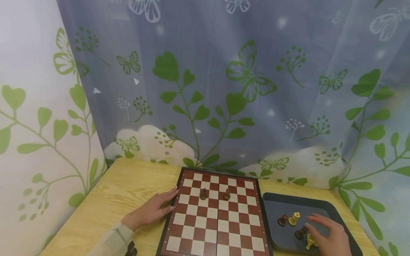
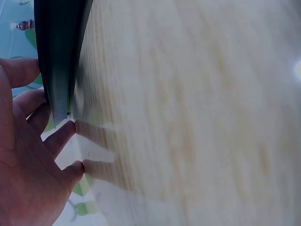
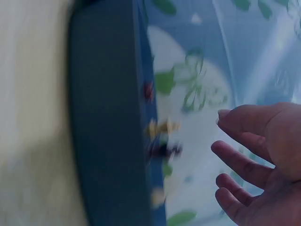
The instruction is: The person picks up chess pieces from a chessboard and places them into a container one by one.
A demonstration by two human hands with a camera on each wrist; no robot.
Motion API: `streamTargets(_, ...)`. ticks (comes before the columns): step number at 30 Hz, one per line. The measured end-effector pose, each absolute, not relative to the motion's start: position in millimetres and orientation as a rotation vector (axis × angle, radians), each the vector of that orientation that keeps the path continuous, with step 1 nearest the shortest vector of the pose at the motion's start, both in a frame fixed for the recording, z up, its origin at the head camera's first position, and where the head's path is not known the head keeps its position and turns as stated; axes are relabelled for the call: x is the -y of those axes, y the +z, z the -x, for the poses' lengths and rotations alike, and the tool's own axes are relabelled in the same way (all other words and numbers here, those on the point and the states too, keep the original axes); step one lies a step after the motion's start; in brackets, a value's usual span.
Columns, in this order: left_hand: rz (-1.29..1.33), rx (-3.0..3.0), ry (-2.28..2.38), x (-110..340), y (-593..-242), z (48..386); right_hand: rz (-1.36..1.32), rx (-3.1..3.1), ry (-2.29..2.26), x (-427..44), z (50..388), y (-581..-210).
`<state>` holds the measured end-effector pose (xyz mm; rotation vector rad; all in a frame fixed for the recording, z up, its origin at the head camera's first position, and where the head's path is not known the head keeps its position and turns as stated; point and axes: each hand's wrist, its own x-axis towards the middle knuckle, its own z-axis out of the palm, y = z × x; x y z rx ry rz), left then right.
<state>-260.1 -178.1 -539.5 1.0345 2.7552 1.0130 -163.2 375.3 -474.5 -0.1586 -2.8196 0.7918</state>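
A red-and-white chessboard point(image 1: 211, 213) lies on the table, with one dark chess piece point(image 1: 203, 194) and another dark chess piece point(image 1: 226, 194) standing on its far half. My left hand point(image 1: 155, 208) rests at the board's left edge, its fingers loosely extended; the left wrist view shows fingertips on the tabletop and others against the board's side. Over the grey tray point(image 1: 320, 204) hovers my right hand point(image 1: 331, 234), thumb and forefinger apart, holding nothing. Beneath and beside it are a red-brown piece point(image 1: 283, 220), a gold piece point(image 1: 294, 219), a dark piece point(image 1: 300, 233) and a tilted gold piece point(image 1: 310, 241).
The tray's raised wall point(image 3: 108, 113) stands close to the board's right side. Wooden tabletop point(image 1: 137, 177) extends left of the board. Behind the table hangs a patterned curtain point(image 1: 205, 89). A dark object point(image 1: 130, 249) is by the left sleeve, partly hidden.
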Motion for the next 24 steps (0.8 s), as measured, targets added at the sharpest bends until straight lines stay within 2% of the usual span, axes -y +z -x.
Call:
streamTargets(6,-1.033,-2.743,1.009,178.6,-541.3,259.6,-0.143,2.762,0.889,-325.7,175.6,-460.6)
streamTargets(13,-1.033,-2.75,0.992,179.0,-536.6,258.8,-0.262,2.882,0.995,-268.2,198.5,-451.6)
streamTargets(24,-1.018,-2.723,1.057,177.7,-537.2,257.5,-0.511,2.86,1.091,-216.0,248.3,-474.8)
